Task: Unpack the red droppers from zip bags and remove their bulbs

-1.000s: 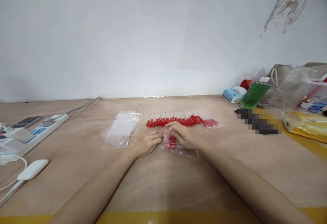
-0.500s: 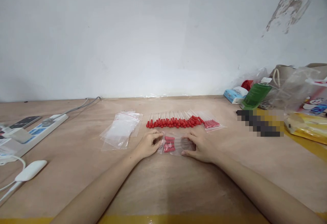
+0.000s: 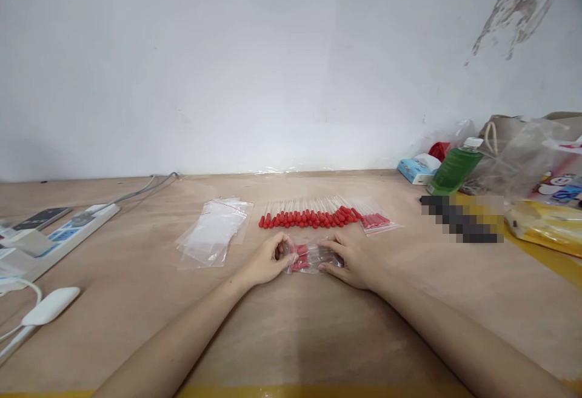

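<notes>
A small clear zip bag (image 3: 310,257) with several red-capped droppers inside lies on the brown table (image 3: 291,325) between my hands. My left hand (image 3: 266,262) pinches the bag's left end, fingers curled. My right hand (image 3: 352,258) grips its right end, thumb and fingers closed on the plastic. Just beyond the bag lies a long row of loose red-capped droppers (image 3: 309,217). A filled bag of droppers (image 3: 375,219) rests at the row's right end. A stack of empty zip bags (image 3: 213,234) lies to the left of my left hand.
A white power strip (image 3: 68,234) with cables and a white adapter (image 3: 48,306) sit at the left. A green bottle (image 3: 452,171), a tissue pack (image 3: 416,168), plastic bags (image 3: 531,162) and a yellow packet (image 3: 545,225) crowd the right. The wall stands close behind.
My right hand slid from the bag's left part to its right end, then drew in slightly. My left hand stayed on the left end. The bag now lies bunched between both hands.
</notes>
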Motion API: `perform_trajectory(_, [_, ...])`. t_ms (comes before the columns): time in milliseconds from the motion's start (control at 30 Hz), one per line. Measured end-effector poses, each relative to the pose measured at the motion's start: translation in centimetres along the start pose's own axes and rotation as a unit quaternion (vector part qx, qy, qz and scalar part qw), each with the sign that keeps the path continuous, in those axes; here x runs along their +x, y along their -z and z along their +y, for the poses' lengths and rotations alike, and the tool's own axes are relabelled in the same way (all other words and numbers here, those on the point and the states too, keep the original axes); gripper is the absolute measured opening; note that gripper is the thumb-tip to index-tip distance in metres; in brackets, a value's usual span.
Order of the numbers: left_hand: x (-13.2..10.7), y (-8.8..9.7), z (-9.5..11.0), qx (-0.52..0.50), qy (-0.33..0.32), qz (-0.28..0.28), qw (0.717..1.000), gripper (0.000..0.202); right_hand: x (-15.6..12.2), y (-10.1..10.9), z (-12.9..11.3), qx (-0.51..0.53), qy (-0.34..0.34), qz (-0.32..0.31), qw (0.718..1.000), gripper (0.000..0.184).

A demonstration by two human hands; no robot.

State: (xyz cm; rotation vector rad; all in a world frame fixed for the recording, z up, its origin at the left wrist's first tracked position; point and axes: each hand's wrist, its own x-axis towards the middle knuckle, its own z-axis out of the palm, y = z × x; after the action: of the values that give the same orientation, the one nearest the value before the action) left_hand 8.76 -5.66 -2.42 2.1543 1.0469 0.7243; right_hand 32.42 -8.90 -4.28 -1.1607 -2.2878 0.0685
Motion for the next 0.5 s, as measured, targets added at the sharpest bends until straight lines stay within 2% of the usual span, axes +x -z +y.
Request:
perform_trajectory(100, [0.1, -0.2, 0.6, 0.025, 0.012, -0.006, 1.0, 0.014, 0.0, -0.2, 0.0, 0.021, -0.002, -0.006, 1.0, 0.037])
perform_trajectory(267, [-0.1, -0.2, 1.4, 0.103, -0.05, -0.003, 0.993, 0.021, -0.1, -0.6, 0.3, 0.032, 0.013, 0.021, 0.999, 0.04])
perform_trajectory(500, [-0.4, 0.1, 1.4, 0.087, -0.011, -0.038, 0.995, 0.016, -0.1, -0.6, 0.3, 0.029, 0.02, 0.037, 0.999, 0.039])
